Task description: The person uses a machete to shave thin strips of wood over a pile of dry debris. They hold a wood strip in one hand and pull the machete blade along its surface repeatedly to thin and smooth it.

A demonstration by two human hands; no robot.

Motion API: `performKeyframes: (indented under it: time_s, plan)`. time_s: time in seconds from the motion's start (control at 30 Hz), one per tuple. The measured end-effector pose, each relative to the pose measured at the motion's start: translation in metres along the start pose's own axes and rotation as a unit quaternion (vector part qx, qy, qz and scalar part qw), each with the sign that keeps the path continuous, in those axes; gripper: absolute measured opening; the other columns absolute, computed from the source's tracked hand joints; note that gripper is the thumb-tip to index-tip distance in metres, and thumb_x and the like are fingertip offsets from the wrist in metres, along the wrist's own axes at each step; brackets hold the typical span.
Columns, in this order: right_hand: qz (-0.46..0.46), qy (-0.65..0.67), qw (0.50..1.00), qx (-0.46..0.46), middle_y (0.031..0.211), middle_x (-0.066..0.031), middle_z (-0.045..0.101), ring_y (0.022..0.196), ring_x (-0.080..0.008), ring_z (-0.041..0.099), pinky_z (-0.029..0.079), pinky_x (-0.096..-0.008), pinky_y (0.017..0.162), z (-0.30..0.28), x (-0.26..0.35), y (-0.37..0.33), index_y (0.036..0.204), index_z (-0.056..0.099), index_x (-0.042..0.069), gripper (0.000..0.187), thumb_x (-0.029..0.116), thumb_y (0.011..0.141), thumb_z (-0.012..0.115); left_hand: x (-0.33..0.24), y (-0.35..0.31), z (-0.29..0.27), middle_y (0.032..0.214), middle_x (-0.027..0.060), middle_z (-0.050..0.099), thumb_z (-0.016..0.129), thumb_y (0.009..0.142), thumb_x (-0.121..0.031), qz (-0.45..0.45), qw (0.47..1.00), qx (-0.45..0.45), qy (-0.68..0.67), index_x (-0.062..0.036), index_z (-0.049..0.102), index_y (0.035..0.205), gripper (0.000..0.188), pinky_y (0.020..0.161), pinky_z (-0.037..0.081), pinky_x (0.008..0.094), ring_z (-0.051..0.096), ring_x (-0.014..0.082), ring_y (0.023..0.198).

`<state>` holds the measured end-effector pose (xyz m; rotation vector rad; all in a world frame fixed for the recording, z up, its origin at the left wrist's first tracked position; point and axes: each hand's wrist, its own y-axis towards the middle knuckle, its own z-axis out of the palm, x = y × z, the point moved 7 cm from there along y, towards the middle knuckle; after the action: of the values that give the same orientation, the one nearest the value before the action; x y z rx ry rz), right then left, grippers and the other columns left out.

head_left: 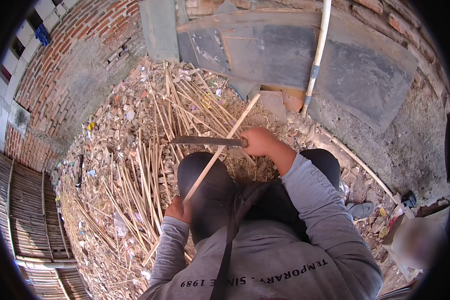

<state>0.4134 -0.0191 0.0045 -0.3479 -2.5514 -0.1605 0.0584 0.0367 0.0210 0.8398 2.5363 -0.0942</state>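
My right hand [259,142] is closed round the handle of a long, dark-bladed machete [205,141]. Its blade points left and crosses a pale bamboo strip [218,154], apparently touching it. The strip slants from lower left to upper right over my left knee. My left hand [179,210] is wrapped round its lower part, beside my thigh. Below that hand, a length of the strip shows along my left sleeve. Whether the blade's edge has cut into the strip, I cannot tell.
Many loose bamboo strips [146,180] lie on the rubble ground to the left and ahead. Dark sheets [265,55] lean on the far wall, with a pale pipe [316,65] before them. A brick wall [80,70] stands left, a bamboo screen [27,210] nearer.
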Motion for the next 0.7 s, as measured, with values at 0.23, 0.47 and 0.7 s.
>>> performKeyframes:
  time_s: [0.23, 0.47, 0.7]
  plan:
    - [0.013, -0.004, 1.0, 0.019, 0.081, -0.0153, 0.066, 0.081, -0.0362, 0.065, 0.051, -0.0468, 0.07, -0.0031, 0.0055, -0.002, 0.085, 0.067, 0.011, 0.026, 0.031, 0.07, 0.071, 0.0013, 0.0007, 0.0013, 0.069, 0.0299, 0.059, 0.053, 0.091, -0.032, -0.005, 1.0, 0.002, -0.004, -0.0011, 0.051, 0.086, 0.031, 0.061, 0.046, 0.0554, 0.059, 0.0502, 0.068]
    - [0.01, -0.01, 1.0, 0.015, 0.081, -0.0152, 0.066, 0.081, -0.0359, 0.065, 0.051, -0.0468, 0.07, -0.0064, 0.0099, -0.0034, 0.085, 0.067, 0.011, 0.024, 0.029, 0.07, 0.07, 0.0027, 0.0012, 0.0017, 0.069, 0.0307, 0.058, 0.053, 0.091, -0.032, 0.005, 1.0, -0.003, 0.006, -0.001, 0.051, 0.083, 0.032, 0.06, 0.045, 0.0555, 0.058, 0.0504, 0.067]
    - [0.034, -0.006, 0.999, 0.034, 0.083, -0.0126, 0.066, 0.084, -0.0337, 0.065, 0.051, -0.0459, 0.073, -0.0032, 0.0064, -0.0019, 0.083, 0.067, 0.012, 0.022, 0.028, 0.069, 0.071, 0.001, 0.0024, 0.0001, 0.068, 0.0303, 0.058, 0.053, 0.091, -0.033, -0.003, 1.0, 0.001, 0.013, -0.0014, 0.051, 0.083, 0.032, 0.061, 0.046, 0.0555, 0.058, 0.05, 0.067]
